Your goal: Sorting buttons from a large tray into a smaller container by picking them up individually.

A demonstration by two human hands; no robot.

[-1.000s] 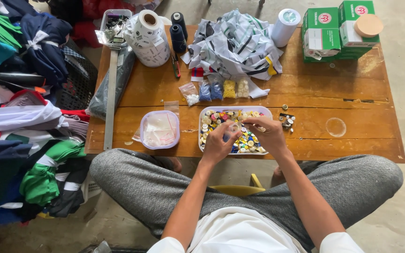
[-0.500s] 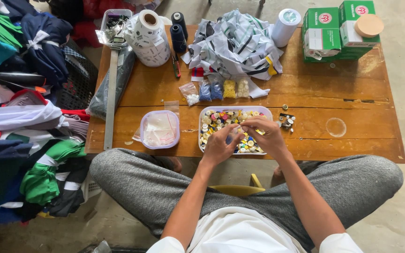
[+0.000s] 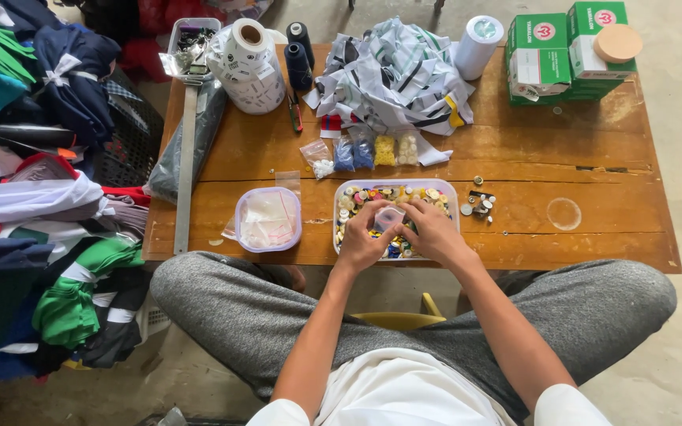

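While both hands [image 3: 400, 233] grasp a small bag [image 3: 389, 218], buttons [image 3: 479, 207] lie beside the tray [image 3: 450, 189].

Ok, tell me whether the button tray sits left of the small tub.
No. The button tray sits right of the small tub, under both hands.

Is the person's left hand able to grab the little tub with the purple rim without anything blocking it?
Probably yes. The purple-rimmed tub sits just left of the button tray, and the left hand is close beside it. Only bare wooden table lies between them, though that hand is busy with a small clear bag.
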